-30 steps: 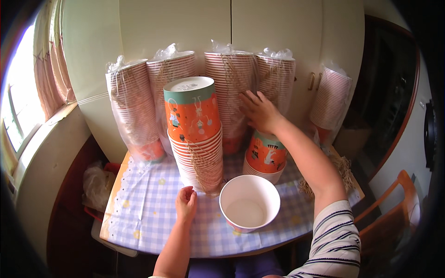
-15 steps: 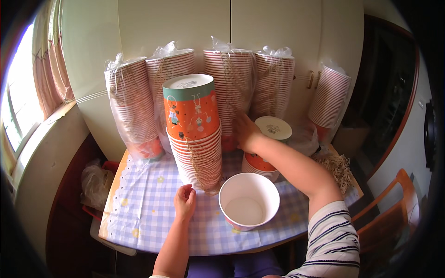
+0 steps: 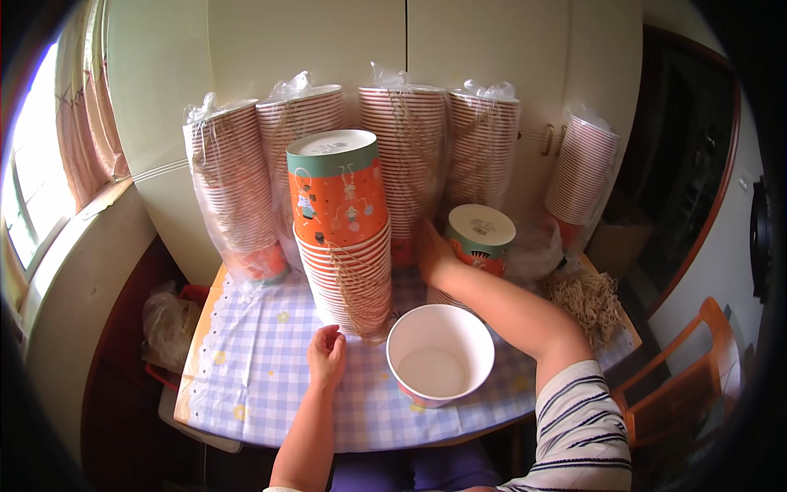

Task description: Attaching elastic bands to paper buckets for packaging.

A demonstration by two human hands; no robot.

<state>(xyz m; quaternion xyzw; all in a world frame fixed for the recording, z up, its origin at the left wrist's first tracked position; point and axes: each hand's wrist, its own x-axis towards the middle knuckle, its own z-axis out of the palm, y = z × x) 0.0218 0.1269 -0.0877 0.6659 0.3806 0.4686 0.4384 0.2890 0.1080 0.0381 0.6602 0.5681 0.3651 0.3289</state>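
Observation:
My left hand (image 3: 327, 357) rests on the tablecloth with its fingers curled in and nothing visible in them. Just beyond it stands a tall stack of upside-down paper tubs (image 3: 340, 201), orange with a green band, a twisted paper strand hanging down its side. My right hand (image 3: 432, 252) reaches behind this stack, beside a plastic-wrapped stack of tubs (image 3: 403, 156); its fingertips are hidden. A shorter upside-down stack of tubs (image 3: 482, 225) stands partly behind my right forearm. Between my arms, one white-lined paper tub (image 3: 440, 357) stands mouth up, its inside bare.
More plastic-wrapped tub stacks line the back: two at the left (image 3: 229, 180) (image 3: 302, 119), one right of centre (image 3: 484, 148), one at far right (image 3: 584, 168). Shredded paper strands (image 3: 586, 303) lie at the table's right edge. A wooden chair (image 3: 689, 369) stands to the right.
My right forearm and elbow have come lower and toward me, uncovering more of the shorter stack and the paper strands. The right hand has dipped slightly. My left hand has not moved.

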